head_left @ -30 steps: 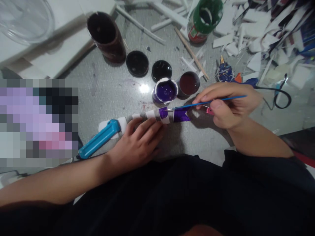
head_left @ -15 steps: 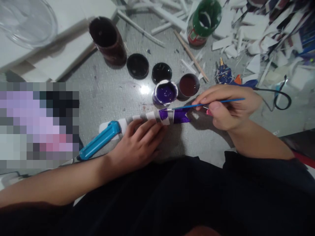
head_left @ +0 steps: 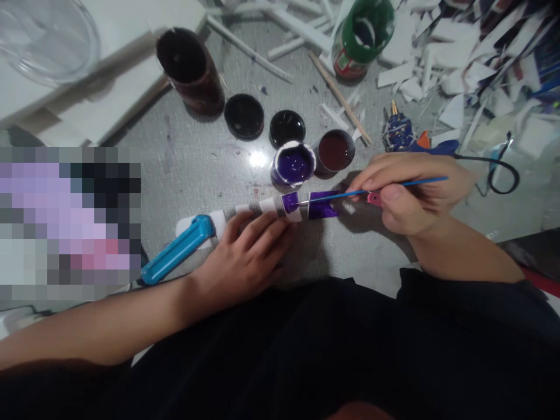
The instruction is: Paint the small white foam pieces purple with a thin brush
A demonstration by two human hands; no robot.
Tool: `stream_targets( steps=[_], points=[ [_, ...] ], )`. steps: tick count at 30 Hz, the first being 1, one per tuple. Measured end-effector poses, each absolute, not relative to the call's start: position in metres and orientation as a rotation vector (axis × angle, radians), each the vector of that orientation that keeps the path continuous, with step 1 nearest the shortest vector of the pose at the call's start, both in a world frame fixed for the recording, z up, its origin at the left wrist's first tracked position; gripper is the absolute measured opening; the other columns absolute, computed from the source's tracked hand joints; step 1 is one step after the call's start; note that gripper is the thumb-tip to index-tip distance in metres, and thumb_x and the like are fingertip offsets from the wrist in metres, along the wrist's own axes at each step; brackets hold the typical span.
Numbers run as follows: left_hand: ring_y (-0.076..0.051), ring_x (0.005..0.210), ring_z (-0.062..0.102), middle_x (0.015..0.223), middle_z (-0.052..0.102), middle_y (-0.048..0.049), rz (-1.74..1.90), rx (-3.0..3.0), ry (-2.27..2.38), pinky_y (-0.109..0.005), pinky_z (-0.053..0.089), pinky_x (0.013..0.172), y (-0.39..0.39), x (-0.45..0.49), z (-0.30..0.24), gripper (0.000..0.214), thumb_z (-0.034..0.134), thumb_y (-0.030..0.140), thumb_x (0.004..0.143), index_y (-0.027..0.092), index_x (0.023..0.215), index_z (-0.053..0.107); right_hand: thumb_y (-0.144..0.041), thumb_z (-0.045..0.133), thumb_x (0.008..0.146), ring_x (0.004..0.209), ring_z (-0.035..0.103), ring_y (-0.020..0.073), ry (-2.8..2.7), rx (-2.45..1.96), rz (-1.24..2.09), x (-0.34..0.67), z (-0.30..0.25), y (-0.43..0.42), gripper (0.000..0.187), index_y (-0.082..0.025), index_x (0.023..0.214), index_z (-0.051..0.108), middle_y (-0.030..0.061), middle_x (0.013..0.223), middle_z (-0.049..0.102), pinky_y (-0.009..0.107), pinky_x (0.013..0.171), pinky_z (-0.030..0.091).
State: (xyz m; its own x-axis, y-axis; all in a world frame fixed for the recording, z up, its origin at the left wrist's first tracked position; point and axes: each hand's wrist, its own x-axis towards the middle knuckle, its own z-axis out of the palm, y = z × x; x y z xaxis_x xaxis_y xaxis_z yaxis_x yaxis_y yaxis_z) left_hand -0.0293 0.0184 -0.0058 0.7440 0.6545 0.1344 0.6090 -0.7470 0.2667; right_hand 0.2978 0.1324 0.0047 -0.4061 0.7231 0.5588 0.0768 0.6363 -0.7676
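Two hands [head_left: 247, 256] [head_left: 406, 192], one brush [head_left: 350, 194], one rod [head_left: 321, 205], two paint pots [head_left: 293, 163] [head_left: 335, 151], two black lids [head_left: 244, 116] [head_left: 287, 128], two jars [head_left: 190, 70] [head_left: 363, 35], one blue cutter [head_left: 177, 249].

My stick [head_left: 284, 205] is banded white and glossy purple. My brush [head_left: 376, 188] has a thin blue handle. The purple pot [head_left: 294, 163] has a white rim, and the brown pot [head_left: 335, 150] holds reddish brown. The left lid [head_left: 244, 115] and right lid [head_left: 287, 127] are black, and the tool [head_left: 177, 249] is turquoise.

Pretty dim and murky. Overhead light leaves a small white glare spot on the grey surface [head_left: 196, 169] just beyond the left hand [head_left: 245, 256]. Soft shadows pool under the right hand [head_left: 411, 192]. Paper scraps [head_left: 459, 52] past it look smeared, and a pixelated block [head_left: 70, 221] sits left of the left hand.
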Motion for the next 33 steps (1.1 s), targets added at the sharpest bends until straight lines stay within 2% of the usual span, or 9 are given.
stream_targets(
  steps=[4, 11, 18, 22, 28, 33],
  points=[
    [-0.039, 0.146, 0.068, 0.155, 0.081, -0.0194, 0.339, 2.751, 1.009, -0.057, 0.054, 0.131, 0.0189, -0.0283, -0.0049, 0.063, 0.073, 0.042, 0.114, 0.014, 0.171, 0.072, -0.018, 0.074, 0.105, 0.072, 0.086, 0.0189, -1.924, -0.625, 0.767, 0.2982, 0.0037, 0.1339, 0.019, -0.023, 0.113, 0.09, 0.002, 0.086, 0.088, 0.027, 0.057, 0.066],
    [-0.041, 0.147, 0.068, 0.157, 0.079, -0.022, 0.34, 2.681, 0.993, -0.057, 0.053, 0.133, 0.0196, -0.029, -0.0032, 0.075, 0.086, 0.039, 0.106, 0.013, 0.174, 0.069, -0.017, 0.073, 0.104, 0.07, 0.085, 0.0179, -1.922, -0.61, 0.772, 0.2968, 0.003, 0.1329, 0.019, -0.023, 0.112, 0.09, 0.0019, 0.086, 0.088, 0.027, 0.057, 0.066],
    [-0.039, 0.147, 0.069, 0.157, 0.08, -0.0192, 0.334, 2.726, 0.997, -0.057, 0.054, 0.132, 0.0199, -0.0292, -0.004, 0.065, 0.073, 0.041, 0.114, 0.014, 0.173, 0.069, -0.019, 0.073, 0.106, 0.068, 0.084, 0.0178, -1.943, -0.631, 0.818, 0.2984, 0.0066, 0.1321, 0.019, -0.025, 0.112, 0.089, 0.0009, 0.087, 0.087, 0.029, 0.057, 0.066],
    [-0.038, 0.146, 0.069, 0.155, 0.081, -0.0198, 0.375, 2.747, 0.997, -0.057, 0.054, 0.13, 0.0206, -0.0284, -0.0038, 0.061, 0.071, 0.038, 0.115, 0.012, 0.17, 0.071, -0.02, 0.072, 0.106, 0.07, 0.084, 0.0177, -1.934, -0.618, 0.799, 0.2975, 0.0063, 0.1326, 0.017, -0.024, 0.109, 0.088, 0.0017, 0.087, 0.087, 0.029, 0.058, 0.067],
    [-0.038, 0.146, 0.07, 0.154, 0.081, -0.0197, 0.338, 2.75, 0.995, -0.056, 0.056, 0.13, 0.0221, -0.0283, -0.0007, 0.062, 0.072, 0.039, 0.114, 0.013, 0.17, 0.071, -0.023, 0.073, 0.107, 0.066, 0.083, 0.0181, -1.924, -0.595, 0.751, 0.2973, 0.0011, 0.1335, 0.018, -0.027, 0.112, 0.089, -0.0002, 0.084, 0.086, 0.028, 0.052, 0.064],
    [-0.038, 0.144, 0.071, 0.154, 0.082, -0.0189, 0.324, 2.773, 0.994, -0.056, 0.058, 0.128, 0.0222, -0.0282, -0.0009, 0.061, 0.07, 0.041, 0.115, 0.013, 0.169, 0.072, -0.024, 0.074, 0.108, 0.069, 0.085, 0.0182, -1.877, -0.602, 0.773, 0.299, -0.0005, 0.1331, 0.016, -0.023, 0.108, 0.09, 0.0019, 0.085, 0.086, 0.029, 0.057, 0.066]
  ],
)
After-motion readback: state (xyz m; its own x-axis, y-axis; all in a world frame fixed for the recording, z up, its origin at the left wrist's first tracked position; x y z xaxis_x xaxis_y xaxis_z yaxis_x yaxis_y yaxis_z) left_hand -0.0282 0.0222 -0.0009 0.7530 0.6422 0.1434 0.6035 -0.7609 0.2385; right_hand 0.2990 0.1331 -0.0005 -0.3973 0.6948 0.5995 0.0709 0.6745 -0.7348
